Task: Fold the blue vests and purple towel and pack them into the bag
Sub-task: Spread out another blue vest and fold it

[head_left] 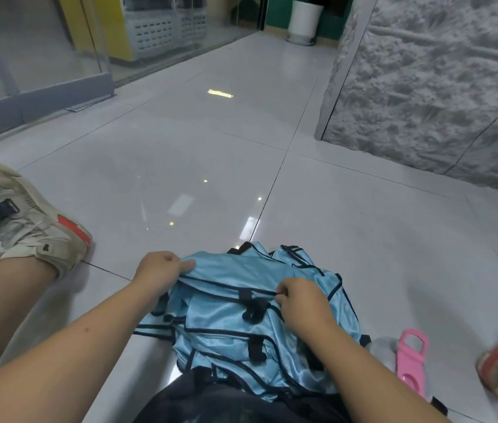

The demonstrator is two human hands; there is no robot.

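Blue vests (241,312) heaped on floor (180,166), atop dark bag (211,398). Left hand (157,271) pinches top vest edge; right hand (299,303) pinches black trim. Risk: slippery fabric slides, fold skews.

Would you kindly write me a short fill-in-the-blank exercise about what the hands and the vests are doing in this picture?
1. The left hand and the right hand both grip the ____ vests.
2. The vests lie in a heap on the tiled ____.
3. The bottle beside the heap has a ____ carrying strap.
4. A dark bag lies at the ____ edge of the heap.

Missing words: blue; floor; pink; near
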